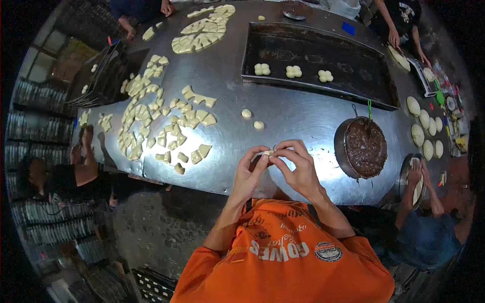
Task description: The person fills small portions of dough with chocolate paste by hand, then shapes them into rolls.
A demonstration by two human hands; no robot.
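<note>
My left hand [248, 171] and my right hand [299, 169] meet over the near edge of the metal table. Between their fingertips they pinch a small piece of pale dough [267, 153], partly hidden by the fingers. Just beyond my hands lie two round dough balls [246, 113]. Farther off, a large dark baking tray [313, 46] holds three clusters of dough balls [293, 71] along its near side. To the right of my right hand stands a round pan of brown chocolate-like filling [366, 145], with a green-handled utensil [369, 108] in it.
Many cut dough pieces [189, 118] spread over the left of the steel table [227, 91]. Oval dough pieces [417, 135] lie at the right. Other people work around the table; one person's hands [418, 174] press dough at the right. Stacked dark trays [101, 76] stand at left.
</note>
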